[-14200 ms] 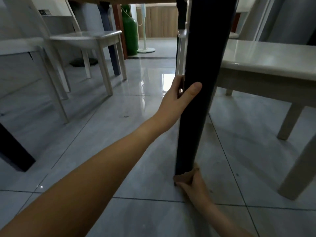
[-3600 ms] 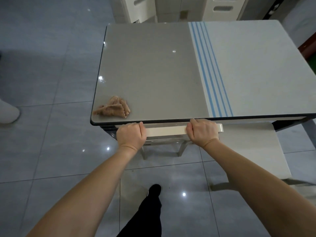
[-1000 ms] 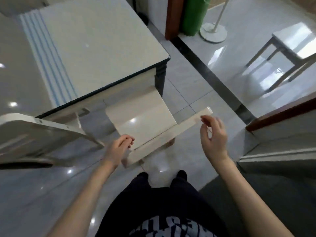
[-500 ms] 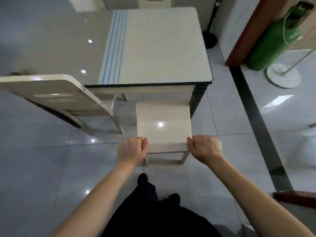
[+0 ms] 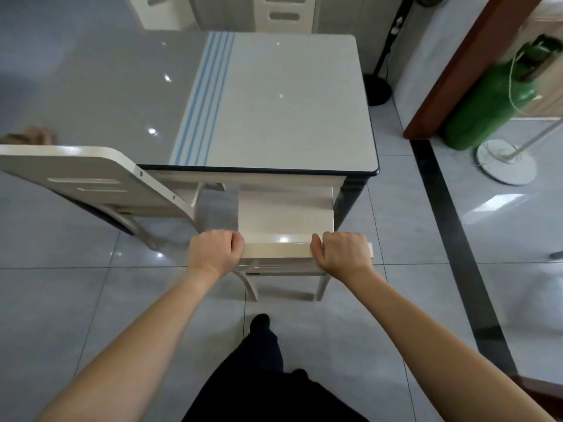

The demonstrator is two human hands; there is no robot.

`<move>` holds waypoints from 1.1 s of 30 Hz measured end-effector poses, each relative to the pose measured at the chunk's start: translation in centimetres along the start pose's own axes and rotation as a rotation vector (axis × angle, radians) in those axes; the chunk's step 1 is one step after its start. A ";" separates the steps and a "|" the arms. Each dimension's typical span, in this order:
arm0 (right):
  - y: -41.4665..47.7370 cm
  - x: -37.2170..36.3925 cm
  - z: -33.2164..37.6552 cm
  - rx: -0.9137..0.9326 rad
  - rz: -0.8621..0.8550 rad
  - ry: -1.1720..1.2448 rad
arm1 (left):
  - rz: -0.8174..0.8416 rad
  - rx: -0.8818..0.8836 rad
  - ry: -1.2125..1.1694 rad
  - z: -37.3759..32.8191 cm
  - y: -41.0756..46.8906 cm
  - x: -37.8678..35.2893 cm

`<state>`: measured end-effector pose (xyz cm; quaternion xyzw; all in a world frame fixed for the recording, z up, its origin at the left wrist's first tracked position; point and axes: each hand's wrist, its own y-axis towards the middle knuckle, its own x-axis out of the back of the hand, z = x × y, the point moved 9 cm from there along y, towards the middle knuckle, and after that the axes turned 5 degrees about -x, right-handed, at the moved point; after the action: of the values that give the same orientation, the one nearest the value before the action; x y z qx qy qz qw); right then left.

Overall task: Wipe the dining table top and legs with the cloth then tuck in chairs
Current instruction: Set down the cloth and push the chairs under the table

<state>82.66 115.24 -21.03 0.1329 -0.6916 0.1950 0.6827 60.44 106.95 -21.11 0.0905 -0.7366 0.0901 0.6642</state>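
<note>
I stand at the near side of the dining table (image 5: 289,102), whose glossy top is grey on the left and white on the right, split by blue stripes. A cream chair (image 5: 285,213) stands in front of me with its seat partly under the table's right end. My left hand (image 5: 214,254) and my right hand (image 5: 342,254) both grip the top rail of its backrest. The brown cloth (image 5: 29,136) lies crumpled on the table top at the far left, partly hidden by another chair.
A second cream chair (image 5: 91,181) stands at the table's near left. A green gas cylinder (image 5: 487,111) and a white fan base (image 5: 505,161) stand at the right by a brown door frame (image 5: 451,77). More cream chair backs (image 5: 283,12) rise behind the table.
With both hands on the backrest, the chair has slid further toward the table, so less of its seat shows. One second ago my hands were only reaching for it.
</note>
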 end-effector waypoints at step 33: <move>21.4 2.2 -3.9 -0.015 -0.259 -0.020 | -0.051 -0.048 -0.039 1.4 21.8 -0.4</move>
<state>76.44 136.24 -20.78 0.2178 -0.6767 0.0985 0.6964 53.56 127.71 -21.89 0.0950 -0.7487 0.0538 0.6538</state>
